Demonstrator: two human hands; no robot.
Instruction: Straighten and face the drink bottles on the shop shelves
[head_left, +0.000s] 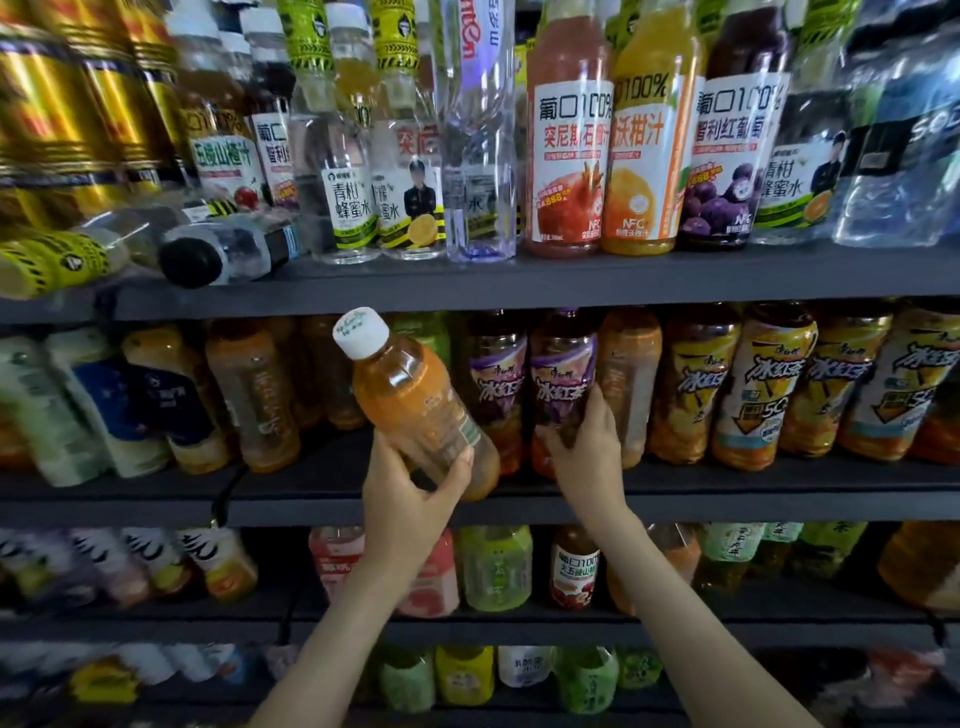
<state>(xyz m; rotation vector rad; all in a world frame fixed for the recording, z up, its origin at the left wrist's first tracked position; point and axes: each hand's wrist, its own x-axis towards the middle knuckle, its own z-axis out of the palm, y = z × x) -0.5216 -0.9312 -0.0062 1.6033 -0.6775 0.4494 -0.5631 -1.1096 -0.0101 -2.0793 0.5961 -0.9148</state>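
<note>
On the upper shelf at the far left, a black-capped bottle (218, 254) and a yellow-and-black sleeved bottle (47, 265) lie on their sides, round clear plastic that would likely roll if nudged. Right of them and lower, the left hand (410, 488) grips the amber tea bottle (415, 405) round the lower part of its body, holding it off the middle shelf (779, 488) and just in front of that row, tilted with its ribbed white cap (361, 332) leaning left. It looks full, so I judge it moderately heavy with the weight high above the grip. The thin plastic wall should give a little under a squeeze, and the glossy orange sleeve is probably slick, so a hold nearer mid-body would steady it better. Next to it on the right, the right hand (587, 441) clasps the lower body of a purple-labelled bottle (563, 384) that stands on the middle shelf, thumb on its left side and fingers on its right. That bottle is the same stiff-necked, soft-walled kind, easy to turn on its base. Further right stand yellow-labelled tea bottles (763, 384), smooth and shiny, shoulder to shoulder.
</note>
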